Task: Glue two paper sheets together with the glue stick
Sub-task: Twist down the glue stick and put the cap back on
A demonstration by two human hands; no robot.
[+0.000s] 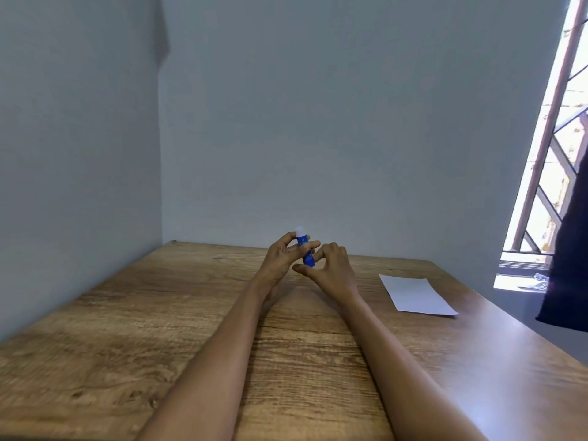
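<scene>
A blue glue stick (304,249) with a white top stands nearly upright above the far middle of the wooden table (178,329). My left hand (283,259) grips its upper part with thumb and fingers. My right hand (331,265) pinches its lower end from the right. White paper (416,296) lies flat on the table to the right, apart from both hands; I cannot tell whether it is one sheet or two stacked.
Grey walls close the table in at the back and on the left. A barred window (553,154) and a dark curtain (569,265) are at the right, beyond the table's right edge.
</scene>
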